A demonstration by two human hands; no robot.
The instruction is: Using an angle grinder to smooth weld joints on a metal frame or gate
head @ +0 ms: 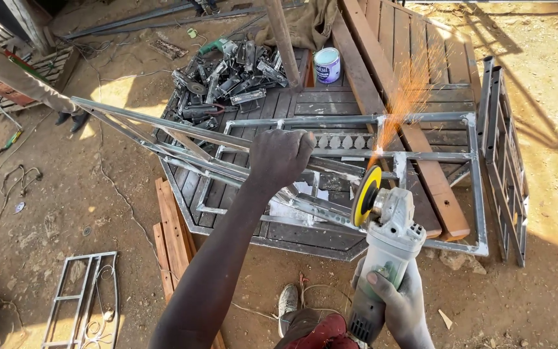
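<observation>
My left hand (280, 155) grips a bar of a long triangular steel frame (163, 132) that reaches out to the left over the work surface. My right hand (400, 298) holds a grey angle grinder (382, 249) by its body. The grinder's yellow disc (366, 194) touches a square steel tube frame (473, 194) lying flat, and orange sparks (408, 90) fly up and away from the contact point. My shoe (287, 301) shows on the ground below.
A dark metal panel (305, 236) serves as the work surface, with wooden planks (434, 174), a pile of metal parts (227, 77) and a paint tin (327, 64) at its far end. Another person's legs (27, 84) stand at left. Metal grilles (505, 161) stand at right, cables lie on the dirt.
</observation>
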